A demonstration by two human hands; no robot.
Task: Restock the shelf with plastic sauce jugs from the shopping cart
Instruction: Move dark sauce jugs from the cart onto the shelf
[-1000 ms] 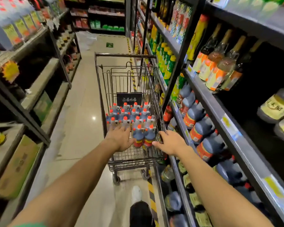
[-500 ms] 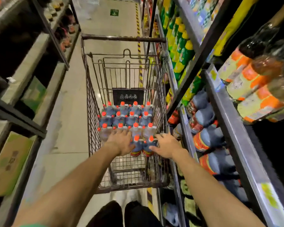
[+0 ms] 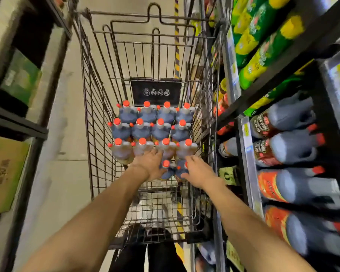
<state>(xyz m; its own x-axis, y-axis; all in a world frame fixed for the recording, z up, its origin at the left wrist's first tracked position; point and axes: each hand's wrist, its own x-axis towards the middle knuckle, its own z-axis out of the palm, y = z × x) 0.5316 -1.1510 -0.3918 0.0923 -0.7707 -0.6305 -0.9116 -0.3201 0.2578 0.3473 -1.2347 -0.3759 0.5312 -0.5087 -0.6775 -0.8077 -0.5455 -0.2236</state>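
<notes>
The sauce jugs point(image 3: 153, 128) stand upright in the shopping cart point(image 3: 98, 107), packed in tight rows toward its far end, their long axes vertical and their round orange caps pointing up at the camera. They are smooth plastic with rounded shoulders; most hold a dark, bluish-grey liquid, while the nearest full row looks paler and amber. Two more dark jugs form a short front row: the left front jug point(image 3: 166, 169) and the right front jug point(image 3: 182, 169), side by side and touching.

The left hand point(image 3: 150, 165) lies against the left front jug with its fingers reaching forward onto the pale row behind; whether they curl round anything cannot be told. The right hand point(image 3: 197, 171) presses against the right front jug, thumb at its near side, fingers extended over its top; a firm grip cannot be confirmed.

The cart is a grid of thin dark metal wire, with a black placard point(image 3: 155, 93) on its far wall. Just beside it on the right, a metal shelf point(image 3: 248, 163) holds matching jugs lying with their caps pointing away from the aisle, red-orange labels facing out. Above them sit green bottles point(image 3: 263, 42) with yellow caps. On the left, cardboard boxes point(image 3: 4, 173) rest on low shelving.
</notes>
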